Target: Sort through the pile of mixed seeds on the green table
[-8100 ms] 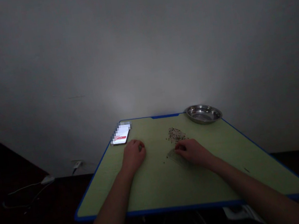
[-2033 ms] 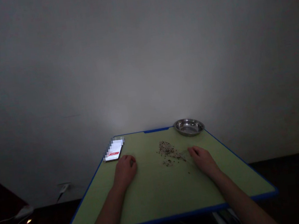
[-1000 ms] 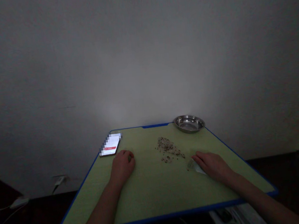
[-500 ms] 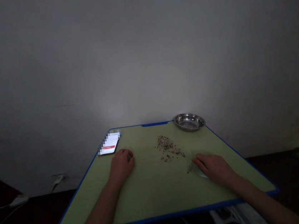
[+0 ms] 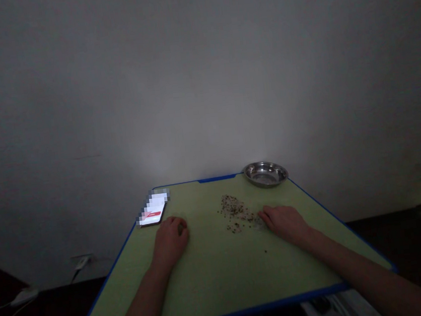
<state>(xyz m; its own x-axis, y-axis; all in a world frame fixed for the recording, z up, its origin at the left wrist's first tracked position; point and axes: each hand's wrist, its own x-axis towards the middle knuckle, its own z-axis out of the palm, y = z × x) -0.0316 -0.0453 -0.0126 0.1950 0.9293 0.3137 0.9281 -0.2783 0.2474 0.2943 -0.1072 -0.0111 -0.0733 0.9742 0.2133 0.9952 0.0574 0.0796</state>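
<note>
On the surface [image 5: 216,279], grains [image 5: 233,206] are lying mid-way, a phone [image 5: 154,211] is resting back left, a basin [image 5: 266,177] back right.

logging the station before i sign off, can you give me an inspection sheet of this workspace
Surface: pale green table with blue edging
Job's things: scattered heap of small dark and pale bits; thin see-through piece at the right fingertips, hard to make out
Clutter: lit phone at the far left; steel basin at the far right corner; one stray dark speck nearer the front
Hands: left hand curled on the table, contents unclear; right hand beside the heap, grip unclear
Cables: white cables at lower left; plug at the wall
Surroundings: plain wall behind, dim light
</note>
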